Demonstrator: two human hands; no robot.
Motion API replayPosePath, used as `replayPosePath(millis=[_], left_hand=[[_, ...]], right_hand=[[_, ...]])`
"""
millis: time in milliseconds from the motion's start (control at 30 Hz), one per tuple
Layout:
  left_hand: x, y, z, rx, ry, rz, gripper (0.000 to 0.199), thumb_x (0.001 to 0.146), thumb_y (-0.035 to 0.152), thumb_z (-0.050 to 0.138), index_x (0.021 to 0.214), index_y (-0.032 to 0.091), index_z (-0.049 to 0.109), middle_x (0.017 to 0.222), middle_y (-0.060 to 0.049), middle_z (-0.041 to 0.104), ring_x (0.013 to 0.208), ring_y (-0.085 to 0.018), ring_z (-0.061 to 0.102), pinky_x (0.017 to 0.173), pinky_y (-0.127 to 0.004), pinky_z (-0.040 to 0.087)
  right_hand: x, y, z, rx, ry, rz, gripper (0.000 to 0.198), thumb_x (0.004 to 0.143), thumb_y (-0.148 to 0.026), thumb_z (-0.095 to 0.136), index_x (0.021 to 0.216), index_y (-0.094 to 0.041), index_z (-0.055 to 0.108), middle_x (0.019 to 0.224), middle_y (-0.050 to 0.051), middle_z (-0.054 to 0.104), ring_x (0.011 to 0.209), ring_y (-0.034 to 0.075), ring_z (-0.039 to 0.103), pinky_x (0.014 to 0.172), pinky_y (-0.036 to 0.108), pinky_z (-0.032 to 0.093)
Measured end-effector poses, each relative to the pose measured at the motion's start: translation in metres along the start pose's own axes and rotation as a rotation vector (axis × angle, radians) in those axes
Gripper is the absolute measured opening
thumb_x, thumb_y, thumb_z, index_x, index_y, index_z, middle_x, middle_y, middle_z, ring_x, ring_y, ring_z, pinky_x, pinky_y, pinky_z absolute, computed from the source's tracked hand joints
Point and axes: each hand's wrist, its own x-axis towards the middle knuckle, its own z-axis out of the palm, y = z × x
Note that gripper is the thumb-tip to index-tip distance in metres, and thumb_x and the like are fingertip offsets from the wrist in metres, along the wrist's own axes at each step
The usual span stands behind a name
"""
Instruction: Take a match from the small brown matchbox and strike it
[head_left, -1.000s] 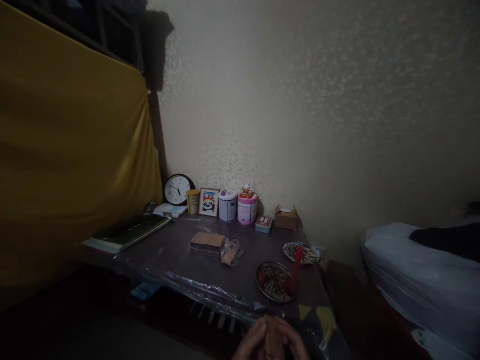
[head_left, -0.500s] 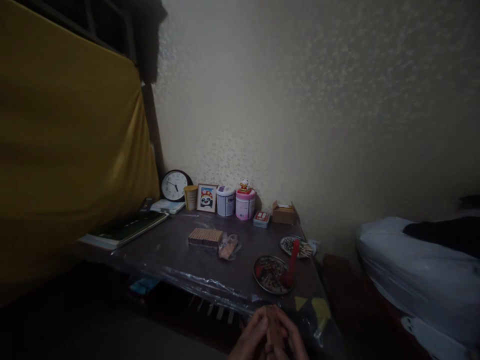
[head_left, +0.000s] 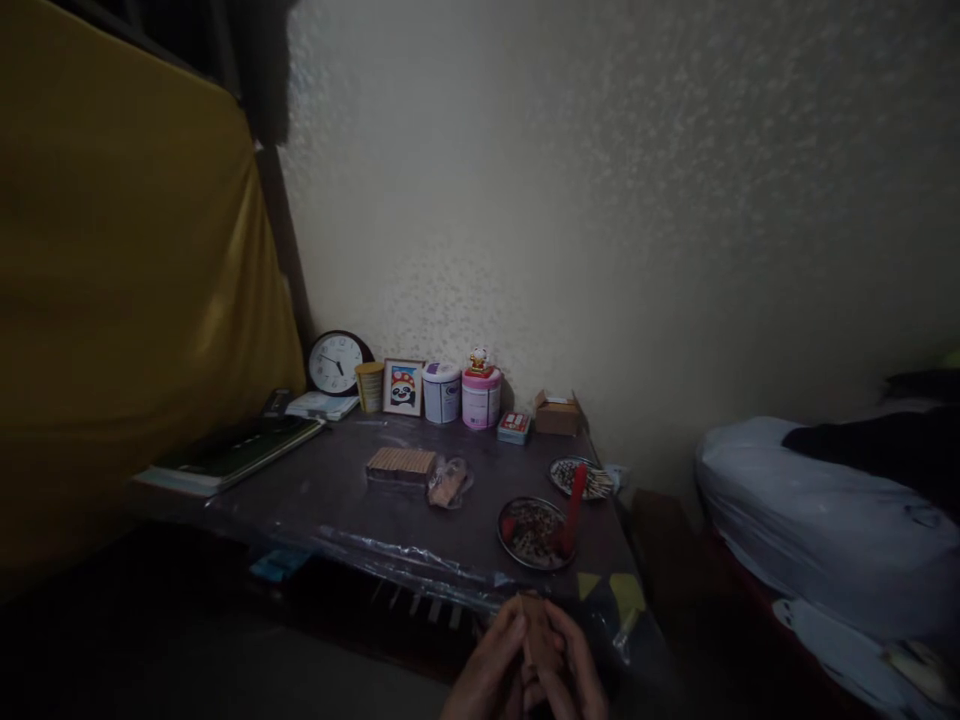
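At the table's near edge, my left hand [head_left: 486, 662] and my right hand [head_left: 576, 655] are together, fingers closed round a small brown cardboard-like piece [head_left: 537, 632]. Its exact kind is too dark to make out. Just beyond them a round metal plate [head_left: 501, 548] holds dark and pale bits and a red spoon-like tool [head_left: 576, 500]. Farther back lies a second plate [head_left: 553, 480] with small dark-and-white bits and pale sticks. Left of the plates sit a row of thin brown pieces [head_left: 401, 462] and a clear plastic bag [head_left: 450, 484] with brown pieces inside.
Along the wall stand a clock [head_left: 337, 362], a yellow cup [head_left: 369, 386], a panda picture frame [head_left: 403, 388], a white tin [head_left: 441, 393], a pink tin [head_left: 481, 400] and an open cardboard box [head_left: 556, 414]. Books [head_left: 240, 455] lie at left; a plastic-covered table [head_left: 330, 500] bears everything.
The view has shifted slightly, so the table and its things appear a little farther left and higher. Both hands still hold the brown piece, with the fingers slightly rearranged.
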Motion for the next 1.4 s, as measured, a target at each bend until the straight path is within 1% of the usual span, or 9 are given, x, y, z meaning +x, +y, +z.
replayPosePath(millis=[333, 500, 567, 667, 733, 800, 900, 1033, 1400], left_hand=[[-0.004, -0.003, 0.003, -0.021, 0.048, 0.011, 0.021, 0.086, 0.030, 0.052, 0.104, 0.020, 0.054, 0.082, -0.006, 0.071, 0.074, -0.015, 0.066, 0.066, -0.024, 0.044], [-0.010, 0.002, 0.009, -0.045, 0.043, 0.005, 0.022, 0.086, 0.028, 0.051, 0.106, 0.018, 0.055, 0.083, -0.007, 0.071, 0.074, -0.014, 0.066, 0.066, -0.023, 0.043], [-0.011, 0.003, 0.008, -0.055, 0.026, 0.012, 0.027, 0.087, 0.027, 0.050, 0.112, 0.018, 0.054, 0.088, -0.008, 0.071, 0.079, -0.016, 0.066, 0.067, -0.025, 0.044], [-0.010, 0.003, 0.004, -0.084, 0.018, -0.001, 0.031, 0.087, 0.028, 0.048, 0.117, 0.019, 0.051, 0.088, -0.007, 0.070, 0.079, -0.016, 0.065, 0.068, -0.026, 0.045], [-0.010, 0.004, 0.002, -0.076, 0.035, -0.044, 0.034, 0.087, 0.030, 0.048, 0.119, 0.019, 0.051, 0.086, -0.006, 0.069, 0.074, -0.014, 0.065, 0.066, -0.025, 0.046], [-0.011, 0.005, 0.003, -0.044, 0.050, -0.094, 0.036, 0.087, 0.033, 0.048, 0.119, 0.018, 0.051, 0.083, -0.006, 0.069, 0.068, -0.013, 0.064, 0.060, -0.023, 0.046], [-0.012, 0.007, 0.006, 0.013, 0.048, -0.143, 0.037, 0.086, 0.035, 0.047, 0.118, 0.016, 0.052, 0.078, -0.007, 0.069, 0.061, -0.012, 0.063, 0.053, -0.021, 0.044], [-0.013, 0.006, 0.009, 0.067, 0.041, -0.182, 0.035, 0.085, 0.036, 0.048, 0.112, 0.014, 0.055, 0.076, -0.008, 0.068, 0.057, -0.012, 0.062, 0.048, -0.019, 0.042], [-0.015, 0.006, 0.007, 0.038, 0.058, -0.252, 0.035, 0.086, 0.036, 0.046, 0.110, 0.012, 0.056, 0.074, -0.008, 0.069, 0.054, -0.012, 0.062, 0.045, -0.018, 0.042]], right_hand=[[-0.002, -0.016, -0.001, -0.030, -0.054, 0.103, 0.051, 0.079, -0.051, 0.054, 0.123, -0.027, 0.050, 0.125, 0.006, 0.058, 0.115, 0.023, 0.053, 0.084, 0.026, 0.050], [0.004, -0.017, -0.011, -0.007, -0.191, 0.031, 0.050, 0.078, -0.045, 0.059, 0.124, -0.026, 0.048, 0.129, 0.008, 0.055, 0.119, 0.024, 0.050, 0.097, 0.034, 0.043], [0.007, -0.019, -0.015, 0.063, -0.255, 0.006, 0.054, 0.076, -0.043, 0.063, 0.125, -0.026, 0.047, 0.130, 0.009, 0.053, 0.118, 0.025, 0.051, 0.097, 0.037, 0.042], [0.012, -0.027, -0.020, 0.138, -0.292, 0.064, 0.051, 0.075, -0.040, 0.064, 0.122, -0.026, 0.050, 0.127, 0.009, 0.056, 0.115, 0.025, 0.053, 0.094, 0.037, 0.045], [0.014, -0.033, -0.022, 0.134, -0.268, 0.101, 0.042, 0.076, -0.039, 0.063, 0.114, -0.024, 0.057, 0.117, 0.008, 0.062, 0.107, 0.024, 0.058, 0.089, 0.035, 0.047], [0.016, -0.038, -0.023, 0.101, -0.205, 0.120, 0.031, 0.076, -0.042, 0.062, 0.100, -0.021, 0.063, 0.093, 0.006, 0.068, 0.088, 0.021, 0.064, 0.077, 0.030, 0.050], [0.018, -0.042, -0.024, 0.054, -0.093, 0.149, 0.028, 0.073, -0.047, 0.064, 0.079, -0.020, 0.065, 0.067, 0.000, 0.063, 0.066, 0.017, 0.060, 0.061, 0.025, 0.048], [0.018, -0.042, -0.023, 0.098, -0.102, 0.209, 0.029, 0.069, -0.050, 0.066, 0.070, -0.020, 0.062, 0.051, -0.005, 0.052, 0.050, 0.013, 0.053, 0.050, 0.023, 0.043], [0.023, -0.019, -0.032, -0.006, 0.016, 0.146, 0.031, 0.068, -0.048, 0.068, 0.073, -0.018, 0.064, 0.065, 0.000, 0.063, 0.061, 0.016, 0.058, 0.058, 0.026, 0.047]])
